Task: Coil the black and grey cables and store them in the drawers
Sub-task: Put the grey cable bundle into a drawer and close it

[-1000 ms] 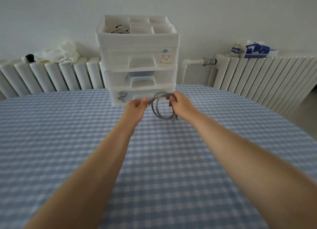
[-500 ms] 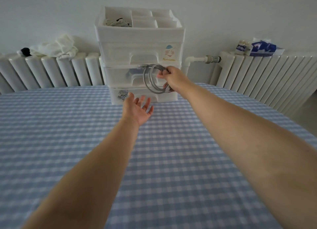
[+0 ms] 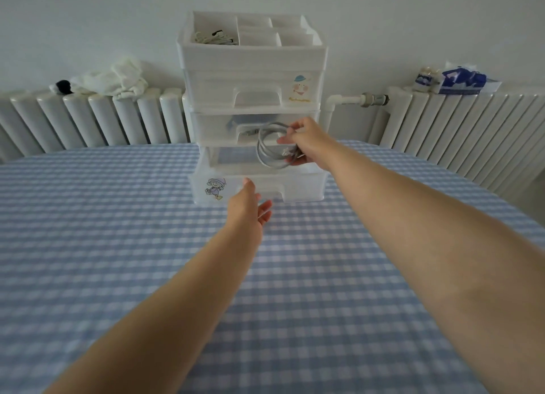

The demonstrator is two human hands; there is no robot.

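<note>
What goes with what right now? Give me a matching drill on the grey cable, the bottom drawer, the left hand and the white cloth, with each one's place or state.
Things:
1. grey cable
2. bottom drawer
3. left hand
4. white cloth

Places or states:
A. pulled out from the unit
B. lying on the radiator
C. coiled, held in the right hand
D. fingers relaxed, holding nothing, by the drawer front

Pairs: 1-C, 2-A, 3-D, 4-B
</note>
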